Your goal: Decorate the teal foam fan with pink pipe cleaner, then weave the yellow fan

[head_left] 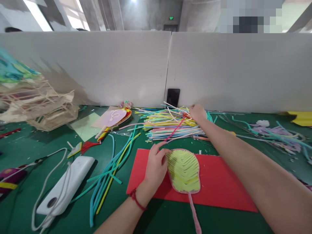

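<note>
My left hand is over the red sheet, its fingers pinched at the lower end of a bright pink pipe cleaner that slants up to the pile. Beside it lies a leaf-shaped fan with yellow-green chevron rows, a pink rim and a pink handle. My right hand reaches to the back edge of a heap of multicoloured pipe cleaners, fingers curled and their tips mostly hidden. Next to those fingers sits a small red-orange object, perhaps a tool handle. Under the fan is the red sheet.
A black phone leans on the white partition. Blue and yellow stems, a white power strip with a cord and a lilac fan lie left. A wooden-stick frame stands far left; lilac scraps lie right.
</note>
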Available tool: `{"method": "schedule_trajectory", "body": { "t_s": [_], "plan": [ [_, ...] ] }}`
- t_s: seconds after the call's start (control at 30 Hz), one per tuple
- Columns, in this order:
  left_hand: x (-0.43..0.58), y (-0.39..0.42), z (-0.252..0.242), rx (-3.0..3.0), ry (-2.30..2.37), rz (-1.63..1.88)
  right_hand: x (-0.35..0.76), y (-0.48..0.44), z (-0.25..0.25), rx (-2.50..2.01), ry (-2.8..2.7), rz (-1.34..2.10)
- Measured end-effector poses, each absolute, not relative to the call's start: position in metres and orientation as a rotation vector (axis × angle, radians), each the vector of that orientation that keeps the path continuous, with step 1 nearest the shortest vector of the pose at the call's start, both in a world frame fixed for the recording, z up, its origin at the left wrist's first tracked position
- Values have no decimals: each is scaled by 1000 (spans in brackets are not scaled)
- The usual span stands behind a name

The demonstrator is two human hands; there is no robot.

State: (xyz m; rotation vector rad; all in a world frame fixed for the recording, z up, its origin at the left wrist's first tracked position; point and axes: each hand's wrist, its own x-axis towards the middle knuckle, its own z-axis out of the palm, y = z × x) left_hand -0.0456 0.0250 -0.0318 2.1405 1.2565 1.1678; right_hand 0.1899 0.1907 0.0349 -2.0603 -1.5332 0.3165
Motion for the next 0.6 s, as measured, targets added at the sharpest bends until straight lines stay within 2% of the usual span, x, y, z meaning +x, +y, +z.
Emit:
{"method": "schedule_trajectory", "body": {
  "t_s": [0.1,0.3,0.47,0.6],
  "plan": [
    [-45,25,-31,2149,1246,1187,169,182,40,-1958,-1737,129],
    [-44,25,-33,2187,1225,1219,114,187,31,-1704,-2133,102],
    [-46,25,-34,2201,1220,1241,91,188,20,-1706,-2102,94],
    [-45,26,-35,2178,1227,1223,86,182,37,-1678,-1927,21]
  ]
}}
